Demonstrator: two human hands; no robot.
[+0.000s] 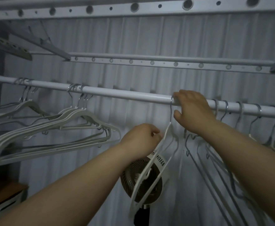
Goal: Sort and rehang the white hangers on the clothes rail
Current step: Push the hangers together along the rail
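Hooking one white hanger [151, 163] onto the clothes rail [125, 93]: right hand [193, 111] curled about the hook at the rail, left hand [141, 139] pinching the hanger's shoulder. Next, judged: release and slide it toward a hung group [52, 128].

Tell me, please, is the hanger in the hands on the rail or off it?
On: the hanger's hook loops over the rail.

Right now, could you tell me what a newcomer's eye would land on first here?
Two bare arms reach up at centre: the right hand rests on the white rail at a hanger hook, the left hand pinches that hanger's shoulder. A bunch of white hangers hangs far left, and a dark fan sits below.
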